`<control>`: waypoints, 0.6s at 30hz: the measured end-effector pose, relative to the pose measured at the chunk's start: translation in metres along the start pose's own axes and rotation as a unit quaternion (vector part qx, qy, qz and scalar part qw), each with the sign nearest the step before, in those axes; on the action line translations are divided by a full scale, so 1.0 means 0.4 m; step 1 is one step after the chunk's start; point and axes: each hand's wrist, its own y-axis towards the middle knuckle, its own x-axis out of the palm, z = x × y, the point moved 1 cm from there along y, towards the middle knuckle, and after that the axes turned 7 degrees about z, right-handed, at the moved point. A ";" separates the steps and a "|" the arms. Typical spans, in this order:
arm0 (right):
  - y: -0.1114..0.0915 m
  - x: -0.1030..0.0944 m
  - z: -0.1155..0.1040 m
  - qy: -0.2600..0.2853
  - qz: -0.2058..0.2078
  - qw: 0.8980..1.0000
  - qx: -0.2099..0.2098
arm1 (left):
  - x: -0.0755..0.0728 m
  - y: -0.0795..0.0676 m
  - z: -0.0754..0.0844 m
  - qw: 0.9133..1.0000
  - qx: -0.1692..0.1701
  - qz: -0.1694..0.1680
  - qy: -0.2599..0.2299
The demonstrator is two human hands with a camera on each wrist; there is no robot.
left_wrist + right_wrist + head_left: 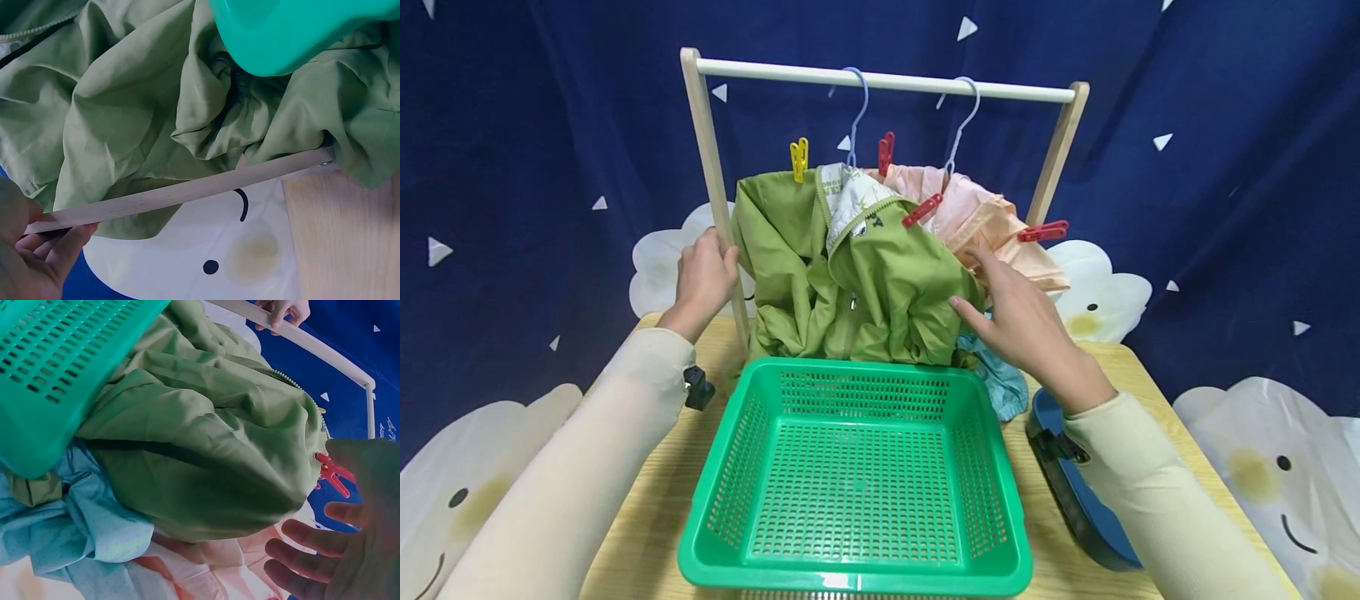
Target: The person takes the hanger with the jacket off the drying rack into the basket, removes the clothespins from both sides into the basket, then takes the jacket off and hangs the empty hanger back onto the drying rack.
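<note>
My left hand [703, 271] grips the left wooden post [187, 190] of a small clothes rack, thumb on one side and fingers on the other. A green zip jacket [887, 283] hangs there on a blue hanger [861, 104], with a yellow clothespin [799, 160] on one shoulder and a red clothespin [922, 211] on the other. Beside the jacket's right side is my right hand [1022, 317], fingers spread and holding nothing. Behind it a pink garment [977, 204] hangs from a pale hanger [973, 108], with another red clothespin [1042, 232] at its outer end.
A green perforated basket [853, 579] stands in front of the jacket on the wooden table [647, 517]. Light blue cloth [1003, 383] lies to the right behind it. A blue container with a dark side [1075, 508] sits partly under my right forearm.
</note>
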 end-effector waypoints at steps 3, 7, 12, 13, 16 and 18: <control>0.024 0.007 -0.001 0.016 -0.016 1.000 0.007 | 0.002 0.001 -0.003 1.000 -0.004 0.007 0.004; 0.050 0.019 0.000 0.025 -0.038 0.999 0.020 | 0.005 0.001 -0.004 1.000 -0.013 0.004 0.008; 0.078 0.036 0.007 0.020 -0.059 0.998 0.019 | 0.006 -0.001 0.001 1.000 -0.021 -0.001 0.012; 0.083 0.039 0.009 0.018 -0.063 0.998 0.017 | 0.005 -0.001 0.002 1.000 -0.021 -0.001 0.013; 0.100 0.049 0.011 0.017 -0.070 0.997 0.011 | 0.003 -0.003 0.005 1.000 -0.023 -0.001 0.016; 0.111 0.055 0.012 0.020 -0.070 0.997 0.008 | 0.003 -0.005 0.005 1.000 -0.024 -0.002 0.018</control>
